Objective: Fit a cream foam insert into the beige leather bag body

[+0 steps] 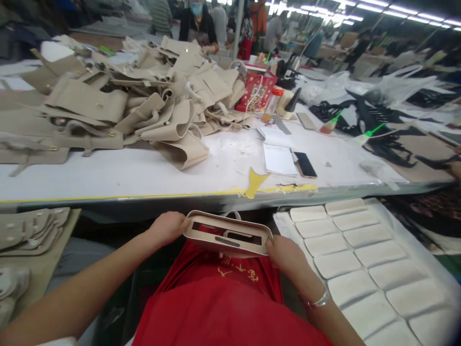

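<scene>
A beige handbag body (230, 247) is held between my two hands over my lap, its long narrow face turned up toward me. Dark strips and slots show on that face, and a loop of pale handle sticks up behind it. My left hand (169, 227) grips the left end with the fingers mostly hidden behind the edge. At the right end my right hand (287, 253) is closed on the corner, a silver bracelet on its wrist. Beneath the bag lies my red apron (223, 307) with yellow lettering.
Beige leather bag pieces (158, 91) are heaped on the white worktable (108, 175). A phone (305, 165), a notepad (280, 159) and a yellow scrap (255, 182) lie near its edge. Pale panels (345, 245) fill a board at right; more parts (30, 228) sit left. A masked person stands beyond.
</scene>
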Demonstrator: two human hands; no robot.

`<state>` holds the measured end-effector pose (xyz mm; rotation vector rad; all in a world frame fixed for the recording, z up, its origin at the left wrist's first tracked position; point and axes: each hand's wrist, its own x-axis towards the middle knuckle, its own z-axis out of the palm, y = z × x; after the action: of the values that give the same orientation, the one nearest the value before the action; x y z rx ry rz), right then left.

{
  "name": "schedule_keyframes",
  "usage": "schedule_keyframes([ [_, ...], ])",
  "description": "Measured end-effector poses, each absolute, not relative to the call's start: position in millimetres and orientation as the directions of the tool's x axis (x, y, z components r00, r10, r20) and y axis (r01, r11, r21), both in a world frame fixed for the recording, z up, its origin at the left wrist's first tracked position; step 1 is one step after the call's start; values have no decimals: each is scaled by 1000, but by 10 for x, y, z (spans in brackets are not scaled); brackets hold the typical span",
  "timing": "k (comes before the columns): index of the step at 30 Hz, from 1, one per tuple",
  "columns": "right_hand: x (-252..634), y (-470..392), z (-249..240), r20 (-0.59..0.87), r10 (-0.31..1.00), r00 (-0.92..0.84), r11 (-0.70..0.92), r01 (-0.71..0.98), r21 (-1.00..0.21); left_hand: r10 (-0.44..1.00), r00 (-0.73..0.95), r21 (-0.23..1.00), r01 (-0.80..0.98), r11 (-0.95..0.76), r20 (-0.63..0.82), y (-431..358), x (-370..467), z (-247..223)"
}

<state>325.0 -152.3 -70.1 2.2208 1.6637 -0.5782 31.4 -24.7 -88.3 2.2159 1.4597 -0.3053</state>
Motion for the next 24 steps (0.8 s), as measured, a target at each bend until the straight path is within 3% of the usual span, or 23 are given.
schedule_keyframes([
  [3,3247,-1502,-696,-526,838,145,-146,988,41,784,417,613,788,-61,-459,-273,150,-940],
  [5,3246,-1469,-699,-543,832,114,-102,993,53,751,403,767,608,207,-522,-307,30,-1022],
  [7,3254,-1440,-707,-564,814,141,-151,988,29,740,383,814,437,383,-553,-359,-60,-1134],
  [9,3283,-1428,-729,-588,783,203,-252,968,-2,758,345,827,342,447,-553,-423,-95,-1250],
  [12,3357,-1442,-783,-605,776,178,-246,969,-30,840,277,852,395,344,-467,-495,-54,-1344],
  [14,3392,-1458,-811,-597,788,150,-213,976,-36,910,260,816,563,130,-324,-495,4,-1317],
  [17,3362,-1472,-806,-573,800,179,-217,976,1,930,319,567,807,-164,-184,-424,95,-1176],
  [21,3218,-1464,-744,-543,827,146,-95,988,121,899,349,253,925,-285,-264,-310,215,-990],
  [24,3173,-1485,-715,-535,834,132,-39,983,182,876,386,187,920,-343,-289,-279,289,-931],
])
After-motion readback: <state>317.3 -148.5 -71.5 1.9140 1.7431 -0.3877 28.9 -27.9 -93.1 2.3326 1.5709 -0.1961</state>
